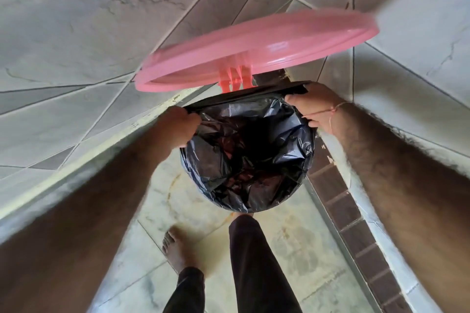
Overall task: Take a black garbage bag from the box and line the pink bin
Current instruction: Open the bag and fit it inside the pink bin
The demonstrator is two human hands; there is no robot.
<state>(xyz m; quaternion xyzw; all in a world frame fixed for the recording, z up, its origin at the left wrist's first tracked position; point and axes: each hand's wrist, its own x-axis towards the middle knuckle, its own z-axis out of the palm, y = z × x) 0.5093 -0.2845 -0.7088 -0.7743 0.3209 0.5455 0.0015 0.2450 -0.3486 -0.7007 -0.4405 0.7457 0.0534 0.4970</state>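
Head view: both hands' fingers clamp the black bag [244, 157] lining the lid-up pink bin [256, 48].

Glossy black plastic garbage bag [250, 157] lining my round pink plastic bin.

The bag's crumpled film fills the bin's mouth and folds over its rim; at twelve o'clock the bin's flat pink lid [256, 49] stands tilted open on its hinge.
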